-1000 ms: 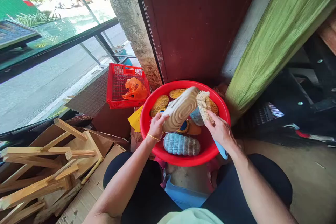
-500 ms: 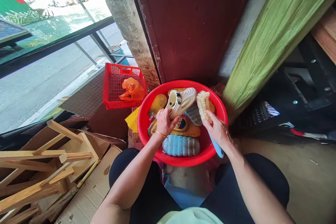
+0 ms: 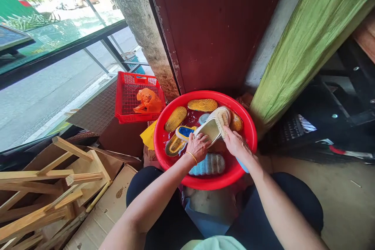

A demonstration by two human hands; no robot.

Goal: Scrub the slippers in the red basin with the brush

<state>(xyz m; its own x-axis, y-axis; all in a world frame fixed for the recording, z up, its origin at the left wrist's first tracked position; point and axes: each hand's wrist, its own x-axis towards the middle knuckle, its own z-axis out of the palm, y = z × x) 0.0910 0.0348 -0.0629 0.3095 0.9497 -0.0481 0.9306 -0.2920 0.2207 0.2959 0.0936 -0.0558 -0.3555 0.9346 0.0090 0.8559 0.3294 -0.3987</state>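
My left hand (image 3: pixel 199 147) grips the heel end of a white shoe (image 3: pixel 210 128) over a round red basin (image 3: pixel 159 136). In my right hand (image 3: pixel 236 143) is a brush (image 3: pixel 222 119) with pale bristles and a blue handle; its bristles lie against the front of the shoe. Yellow soles (image 3: pixel 176 119) sit in water along the basin's far and left sides. A blue-lined yellow shoe (image 3: pixel 186 131) is left of the white one, and a light blue sole (image 3: pixel 209 165) lies at the near side.
A red crate (image 3: pixel 118 99) holding an orange plastic bag (image 3: pixel 149 100) stands beyond the basin's left. Wooden frames (image 3: pixel 38 187) and cardboard (image 3: pixel 113 199) lie at the left. A green curtain (image 3: pixel 304 43) hangs at the right, beside a dark red door (image 3: pixel 216 27).
The white shoe has turned and moved right and lower, and the brush now touches it. My left hand has shifted right and down. The blue-lined shoe has come into view.
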